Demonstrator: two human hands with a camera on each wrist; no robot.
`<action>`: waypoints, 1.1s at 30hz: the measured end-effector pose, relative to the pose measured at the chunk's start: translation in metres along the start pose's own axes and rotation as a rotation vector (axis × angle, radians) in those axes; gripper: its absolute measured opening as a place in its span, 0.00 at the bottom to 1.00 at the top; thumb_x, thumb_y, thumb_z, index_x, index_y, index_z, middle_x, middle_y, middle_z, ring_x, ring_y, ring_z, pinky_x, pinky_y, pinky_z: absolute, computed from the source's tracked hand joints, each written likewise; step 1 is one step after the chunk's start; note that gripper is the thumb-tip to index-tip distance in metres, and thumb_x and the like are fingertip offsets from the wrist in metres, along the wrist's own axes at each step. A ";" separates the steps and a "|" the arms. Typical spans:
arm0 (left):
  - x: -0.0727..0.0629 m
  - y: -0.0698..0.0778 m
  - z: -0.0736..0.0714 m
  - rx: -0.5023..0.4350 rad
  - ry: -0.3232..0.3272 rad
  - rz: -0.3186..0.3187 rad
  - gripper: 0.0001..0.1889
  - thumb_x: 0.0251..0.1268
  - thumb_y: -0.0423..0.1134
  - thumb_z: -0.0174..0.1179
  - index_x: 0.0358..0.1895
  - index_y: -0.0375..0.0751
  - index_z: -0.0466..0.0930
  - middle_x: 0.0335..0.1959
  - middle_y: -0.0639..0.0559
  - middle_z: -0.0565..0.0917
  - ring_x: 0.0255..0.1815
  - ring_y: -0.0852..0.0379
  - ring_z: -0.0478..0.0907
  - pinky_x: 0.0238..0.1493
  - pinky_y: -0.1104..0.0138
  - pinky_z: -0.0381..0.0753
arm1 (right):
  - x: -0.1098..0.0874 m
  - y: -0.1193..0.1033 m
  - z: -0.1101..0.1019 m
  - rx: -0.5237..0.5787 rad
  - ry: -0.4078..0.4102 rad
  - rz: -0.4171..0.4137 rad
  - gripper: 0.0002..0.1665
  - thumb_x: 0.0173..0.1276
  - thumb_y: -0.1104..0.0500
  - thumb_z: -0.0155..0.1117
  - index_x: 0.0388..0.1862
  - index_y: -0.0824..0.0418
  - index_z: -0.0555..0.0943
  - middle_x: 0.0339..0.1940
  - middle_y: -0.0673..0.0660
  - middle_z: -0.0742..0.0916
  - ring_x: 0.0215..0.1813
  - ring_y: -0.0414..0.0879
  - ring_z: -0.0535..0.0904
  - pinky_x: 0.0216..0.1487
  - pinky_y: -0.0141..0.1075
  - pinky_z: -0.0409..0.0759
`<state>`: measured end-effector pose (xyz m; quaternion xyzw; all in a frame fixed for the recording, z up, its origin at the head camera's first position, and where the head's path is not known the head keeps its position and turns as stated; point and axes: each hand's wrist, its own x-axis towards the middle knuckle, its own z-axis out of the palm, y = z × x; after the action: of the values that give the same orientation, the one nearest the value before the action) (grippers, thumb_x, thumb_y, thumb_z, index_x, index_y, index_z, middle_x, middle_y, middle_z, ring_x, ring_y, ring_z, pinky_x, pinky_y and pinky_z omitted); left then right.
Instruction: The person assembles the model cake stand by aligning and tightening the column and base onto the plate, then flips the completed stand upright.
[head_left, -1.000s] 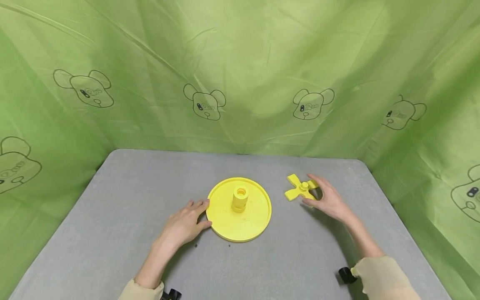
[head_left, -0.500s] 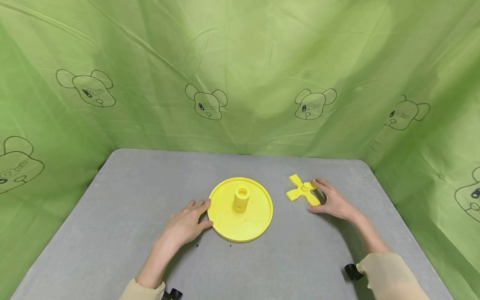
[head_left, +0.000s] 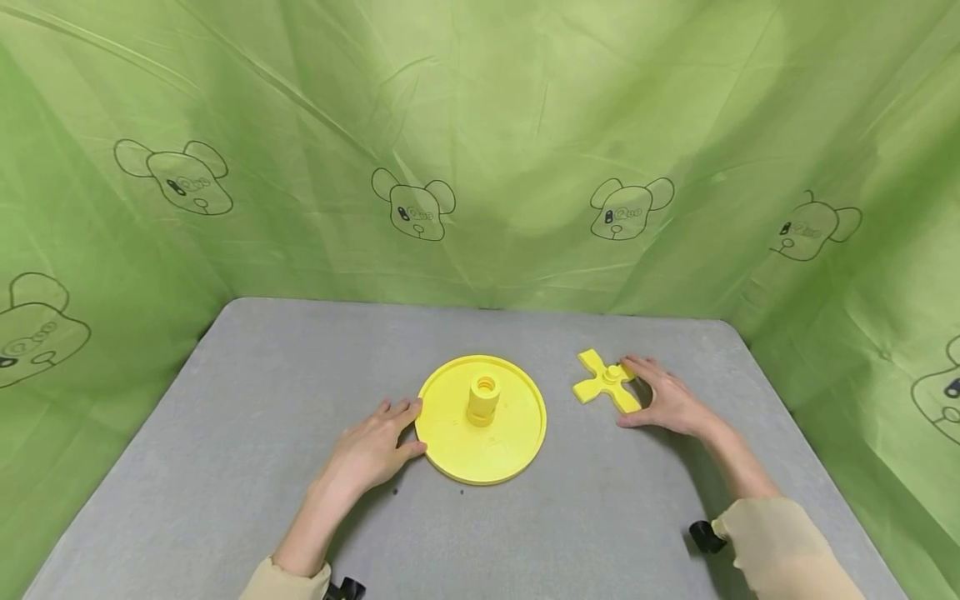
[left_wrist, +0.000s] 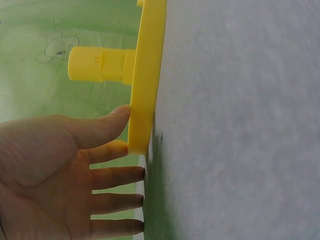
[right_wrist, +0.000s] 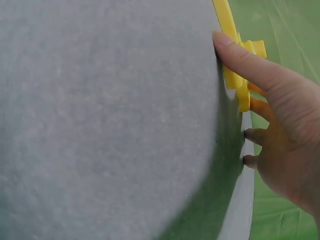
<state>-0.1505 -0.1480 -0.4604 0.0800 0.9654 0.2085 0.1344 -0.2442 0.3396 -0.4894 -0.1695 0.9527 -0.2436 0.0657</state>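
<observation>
Yellow rimmed disc, hollow post inside

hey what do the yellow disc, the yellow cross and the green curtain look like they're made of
Yellow disc: probably hard plastic, satin; even colour, crisp rim.
Yellow cross: likely the same plastic, satin; matching colour, clean edges.
Green curtain: perhaps thin synthetic cloth or plastic sheeting, faint sheen; creases catch light.

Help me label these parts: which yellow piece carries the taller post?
The round disc at the left hand; the four-armed cross at the right hand has only a short stub.
</observation>
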 end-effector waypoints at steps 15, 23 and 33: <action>0.000 0.001 -0.001 -0.003 0.006 0.011 0.38 0.71 0.51 0.65 0.80 0.48 0.63 0.80 0.43 0.68 0.82 0.34 0.60 0.67 0.24 0.64 | 0.000 -0.027 -0.010 0.115 0.193 0.022 0.62 0.54 0.43 0.83 0.83 0.49 0.61 0.78 0.67 0.65 0.77 0.68 0.63 0.68 0.76 0.63; 0.000 0.000 -0.001 0.004 0.004 0.010 0.37 0.71 0.52 0.64 0.80 0.49 0.63 0.80 0.43 0.68 0.82 0.34 0.60 0.67 0.25 0.64 | 0.005 -0.052 -0.018 0.207 0.278 0.004 0.64 0.55 0.49 0.84 0.85 0.49 0.56 0.76 0.68 0.66 0.76 0.70 0.66 0.73 0.72 0.63; 0.000 0.000 0.000 -0.006 0.014 0.009 0.37 0.71 0.51 0.65 0.80 0.48 0.64 0.79 0.42 0.68 0.81 0.33 0.61 0.67 0.23 0.63 | 0.009 -0.088 -0.029 0.504 0.320 -0.036 0.61 0.60 0.61 0.80 0.85 0.49 0.54 0.80 0.59 0.68 0.78 0.56 0.69 0.80 0.39 0.67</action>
<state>-0.1507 -0.1482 -0.4606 0.0823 0.9653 0.2127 0.1272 -0.2327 0.2767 -0.4213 -0.1240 0.8574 -0.4971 -0.0495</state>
